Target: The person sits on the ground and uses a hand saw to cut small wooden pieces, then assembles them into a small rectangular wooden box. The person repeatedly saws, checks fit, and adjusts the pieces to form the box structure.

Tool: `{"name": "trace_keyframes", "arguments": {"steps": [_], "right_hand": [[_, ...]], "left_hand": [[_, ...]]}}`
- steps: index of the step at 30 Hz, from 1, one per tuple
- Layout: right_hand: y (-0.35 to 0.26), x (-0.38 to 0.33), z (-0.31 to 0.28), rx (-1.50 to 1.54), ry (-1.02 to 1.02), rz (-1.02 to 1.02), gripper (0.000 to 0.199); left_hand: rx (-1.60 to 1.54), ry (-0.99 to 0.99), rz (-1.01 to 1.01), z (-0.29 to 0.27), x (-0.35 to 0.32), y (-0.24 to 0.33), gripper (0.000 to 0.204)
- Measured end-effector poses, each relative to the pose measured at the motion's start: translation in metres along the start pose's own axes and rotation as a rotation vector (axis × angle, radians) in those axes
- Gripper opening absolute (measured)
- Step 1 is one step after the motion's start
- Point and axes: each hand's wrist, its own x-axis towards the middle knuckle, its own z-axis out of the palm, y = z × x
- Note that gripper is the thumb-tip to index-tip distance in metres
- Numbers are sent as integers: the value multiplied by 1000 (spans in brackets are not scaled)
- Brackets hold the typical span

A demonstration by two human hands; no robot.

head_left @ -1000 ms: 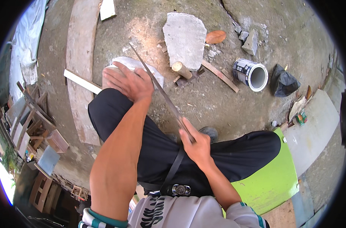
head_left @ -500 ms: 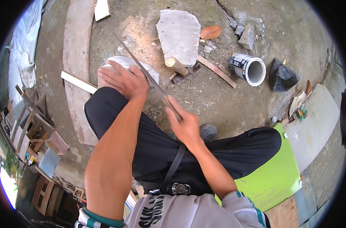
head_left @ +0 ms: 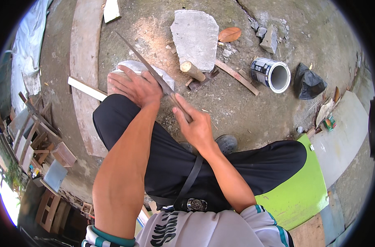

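Note:
My right hand (head_left: 194,123) is closed round the handle of a handsaw (head_left: 144,61), whose long tapering blade points up and to the left. My left hand (head_left: 137,87) lies flat, fingers spread, on a pale piece of wood (head_left: 112,87) beside my left knee. Under it is a whitish stone block (head_left: 165,76), partly covered by the hand and blade. The blade passes close by my left thumb; whether its edge touches the wood is hidden.
A flat grey slab (head_left: 195,37) lies ahead, next to a tool with a thick wooden handle (head_left: 191,71). To the right are an opened can (head_left: 274,76) and a black plastic bag (head_left: 310,82). A long plank (head_left: 84,49) and a white strip (head_left: 86,88) lie left. A green board (head_left: 296,203) is under my right leg.
The handsaw has slid forward and to the left, my right hand moving slightly toward my left hand. My left hand keeps its place on the wood.

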Motion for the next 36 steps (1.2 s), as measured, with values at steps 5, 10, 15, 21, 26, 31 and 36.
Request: {"name": "trace_keyframes", "arguments": {"steps": [5,10,15,21,26,31,36], "right_hand": [[25,-64,-31,-30,35,-47,39],[-11,-15,-16,-43,-82,191,40],[10,-16,-8,7,-1,-28,41],[28,-54,-20,-49,94,-106,40],[-11,16,0,-12,-59,75,40],[54,-76,-30,52,126,-163,39],[9,-10,-5,25,45,-26,39]], "left_hand": [[31,-23,-25,-7,3,-3,84],[19,-13,8,-2,-2,-2,84],[16,-14,7,-2,-3,-3,84],[18,-36,-14,-6,0,-1,85],[7,-25,5,-3,2,0,85],[14,-36,-33,-9,1,0,83],[-6,-22,-2,0,-1,1,83]]}}
